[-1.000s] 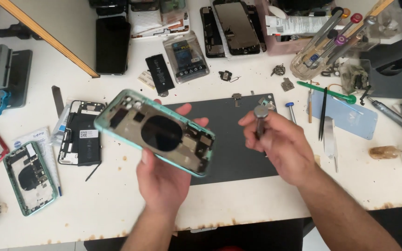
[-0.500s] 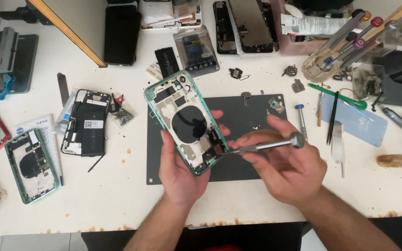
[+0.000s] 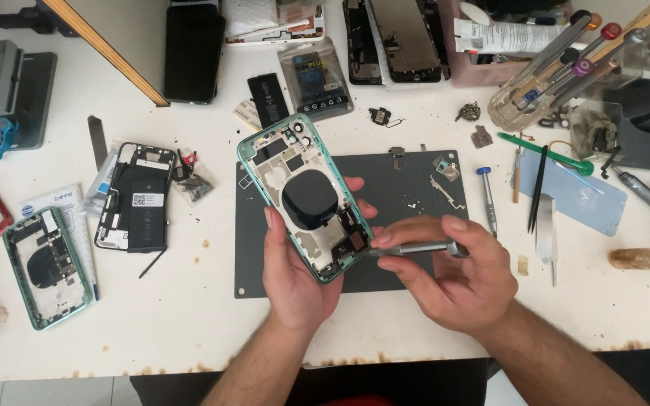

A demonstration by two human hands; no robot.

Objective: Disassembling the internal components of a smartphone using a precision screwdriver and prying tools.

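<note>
My left hand [image 3: 295,274] holds an opened green phone housing [image 3: 302,192] upright over a dark work mat [image 3: 408,188], inner side facing me with a round black coil in its middle. My right hand [image 3: 453,282] grips a small grey screwdriver [image 3: 415,248] sideways, its tip touching the lower right edge of the housing. Small loose parts lie on the mat beyond the hands.
A second green phone housing [image 3: 43,267] and an opened black phone [image 3: 133,195] lie at the left. A blue-tipped screwdriver [image 3: 485,199], tweezers [image 3: 545,237], a green pry tool [image 3: 543,153] and a tool holder [image 3: 558,68] sit at the right. Phones and a battery [image 3: 268,98] lie at the back.
My left hand turned the green housing from flat to upright and brought it closer. My right hand swung the screwdriver down until its tip met the housing's lower edge.
</note>
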